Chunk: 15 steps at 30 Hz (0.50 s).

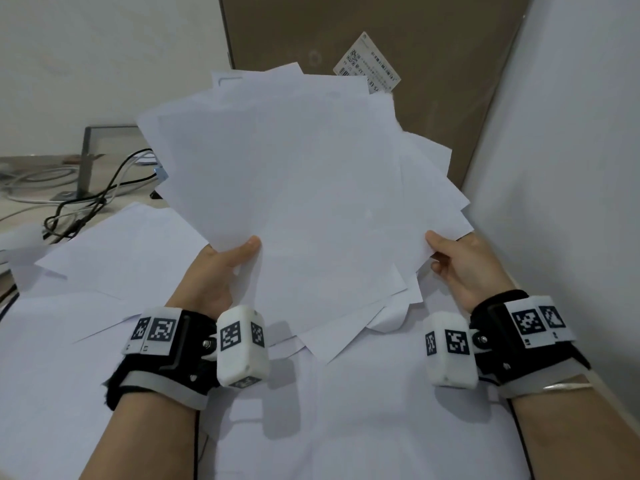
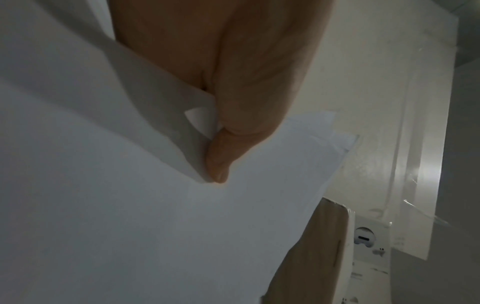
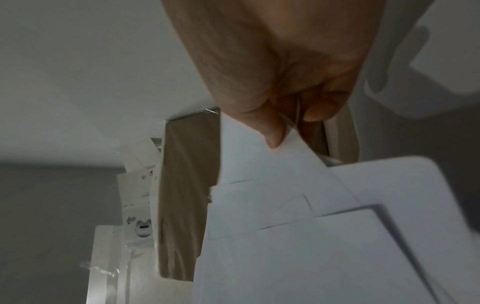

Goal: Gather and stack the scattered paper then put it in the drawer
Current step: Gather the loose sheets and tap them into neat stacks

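Left thumb is clamped down on the front of the paper bundle, with the other fingers hidden behind the sheets, so the left hand is pinching the lower left edge. The right hand does the same on the lower right edge, thumb on top, and the right wrist view shows a fingertip curled in behind.

The bundle's up in the air between both hands, tilted toward the cardboard panel, and it's a mess (corners fanning out every which way). More loose sheets are on the desk underneath.

So I'd say we're mid-gather, in the squaring-up part. Next move probably calls for loosening both pinches a bit and tapping the bottom edges on the desk so the sheets line up, then scooping up the rest. No drawer visible anywhere in these views.
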Motion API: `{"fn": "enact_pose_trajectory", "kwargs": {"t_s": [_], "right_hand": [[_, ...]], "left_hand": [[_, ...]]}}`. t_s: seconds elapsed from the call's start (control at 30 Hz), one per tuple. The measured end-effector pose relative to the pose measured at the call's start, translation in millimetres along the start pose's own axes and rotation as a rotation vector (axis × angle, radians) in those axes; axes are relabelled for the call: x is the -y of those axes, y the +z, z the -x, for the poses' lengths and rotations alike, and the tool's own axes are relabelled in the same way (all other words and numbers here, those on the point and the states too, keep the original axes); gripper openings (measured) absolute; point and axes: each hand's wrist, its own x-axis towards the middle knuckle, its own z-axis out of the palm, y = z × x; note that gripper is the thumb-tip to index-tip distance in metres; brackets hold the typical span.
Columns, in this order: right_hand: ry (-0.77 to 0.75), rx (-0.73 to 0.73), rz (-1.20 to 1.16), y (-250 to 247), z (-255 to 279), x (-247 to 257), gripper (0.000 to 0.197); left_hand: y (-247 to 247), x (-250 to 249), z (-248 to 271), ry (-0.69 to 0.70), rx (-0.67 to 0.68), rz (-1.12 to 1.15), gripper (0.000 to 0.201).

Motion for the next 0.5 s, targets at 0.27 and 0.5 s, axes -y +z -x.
{"fn": "enact_pose_trajectory", "kwargs": {"t_s": [0.27,0.5], "right_hand": [[-0.034,0.161,-0.152,6.6,9.6,6.9,0.03],[-0.088,0.079,-0.317,17.5,13.4,10.4,0.025]], "left_hand": [[-2.2,-7.6,9.0,0.064,0.096,0.017,0.015],[3.5,-6.1,7.6,0.067,0.038,0.068,0.033]]}}
